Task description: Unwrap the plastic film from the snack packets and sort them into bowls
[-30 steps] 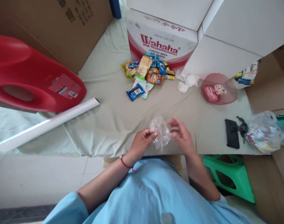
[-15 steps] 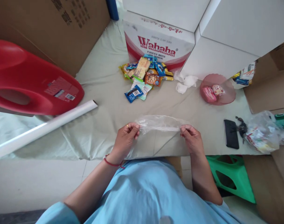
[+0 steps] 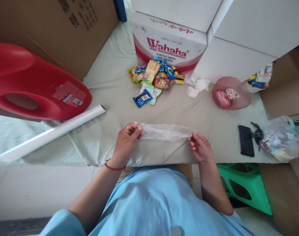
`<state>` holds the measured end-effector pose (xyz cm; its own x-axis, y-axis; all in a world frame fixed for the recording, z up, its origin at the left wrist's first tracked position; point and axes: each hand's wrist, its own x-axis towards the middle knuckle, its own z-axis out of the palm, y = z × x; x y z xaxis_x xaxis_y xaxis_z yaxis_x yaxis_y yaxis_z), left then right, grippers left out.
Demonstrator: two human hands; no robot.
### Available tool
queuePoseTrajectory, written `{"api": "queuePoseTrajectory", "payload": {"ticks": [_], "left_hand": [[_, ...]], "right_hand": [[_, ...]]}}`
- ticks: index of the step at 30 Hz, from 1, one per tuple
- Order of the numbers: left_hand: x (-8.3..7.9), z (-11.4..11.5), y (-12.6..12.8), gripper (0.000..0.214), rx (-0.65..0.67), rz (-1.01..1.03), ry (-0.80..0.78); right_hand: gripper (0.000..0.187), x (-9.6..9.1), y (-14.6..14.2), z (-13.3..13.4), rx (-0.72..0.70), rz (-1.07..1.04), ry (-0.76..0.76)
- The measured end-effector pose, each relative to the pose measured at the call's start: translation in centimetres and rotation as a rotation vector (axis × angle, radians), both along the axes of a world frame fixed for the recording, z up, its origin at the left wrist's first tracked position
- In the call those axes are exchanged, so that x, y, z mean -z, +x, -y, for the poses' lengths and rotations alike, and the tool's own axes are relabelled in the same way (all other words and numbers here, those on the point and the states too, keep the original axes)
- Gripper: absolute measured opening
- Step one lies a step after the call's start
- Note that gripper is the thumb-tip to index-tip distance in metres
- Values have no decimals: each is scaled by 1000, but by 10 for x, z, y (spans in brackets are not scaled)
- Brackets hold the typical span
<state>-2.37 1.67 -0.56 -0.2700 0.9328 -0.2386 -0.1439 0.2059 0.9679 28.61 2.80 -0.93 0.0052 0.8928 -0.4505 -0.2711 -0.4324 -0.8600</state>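
Note:
A thin clear plastic bag [image 3: 165,131] is stretched level between my two hands, over the front of the cloth-covered table. My left hand [image 3: 127,139], with a ring and a red string bracelet, pinches its left end. At the other end my right hand [image 3: 200,146] pinches the plastic between thumb and fingers. Beyond the bag lies a heap of small wrapped snacks [image 3: 151,72]; the closest is a blue packet [image 3: 142,98]. Whether the bag holds anything cannot be seen, but it looks flat and crumpled.
A red jug [image 3: 73,95] and a white roll [image 3: 56,132] lie at left. Behind the snacks stands a Wahaba-style printed water carton [image 3: 167,49]. To the right are crumpled tissues [image 3: 199,86], a pink bowl [image 3: 242,98], a black phone [image 3: 246,141], keys [image 3: 257,133] and a filled plastic bag [image 3: 279,141].
My left hand has shifted a little to the left with its end of the bag, drawing the plastic out longer. My right hand stays nearly in place, its fingers slightly rearranged.

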Motion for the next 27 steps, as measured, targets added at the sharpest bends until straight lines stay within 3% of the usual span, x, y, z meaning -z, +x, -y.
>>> {"api": "queuePoseTrajectory", "payload": {"ticks": [3, 5, 7, 9, 11, 13, 15, 18, 21, 24, 27], "left_hand": [[-2, 0, -1, 39, -192, -140, 19], [-4, 5, 1, 37, -247, -234, -29], [-8, 13, 5, 46, -112, -215, -118], [-12, 17, 15, 61, 110, -96, -224], [-17, 15, 28, 68, 243, 9, -312], [-19, 4, 43, 64, 250, 12, -331], [-16, -13, 56, 58, 176, -76, -290], [-5, -38, 66, 39, 68, -41, -260], [7, -51, 64, 21, 18, 117, -221], [11, -49, 60, 17, -13, 16, -76], [7, -39, 62, 13, 29, -133, 80]], "right_hand": [[41, 3, -4, 4, -42, 156, 51], [40, 5, -6, 8, -90, 213, 99], [38, 7, -8, 12, -135, 227, 150], [35, 6, -10, 15, -190, 241, 225], [32, 3, -12, 18, -265, 275, 321], [30, 0, -16, 21, -346, 308, 408], [26, -3, -19, 26, -425, 325, 457], [26, -2, -20, 34, -484, 318, 439], [34, 5, -15, 42, -432, 292, 281], [40, 12, -5, 48, -315, 282, 144], [55, 13, 2, 47, -152, 410, 224]]}}
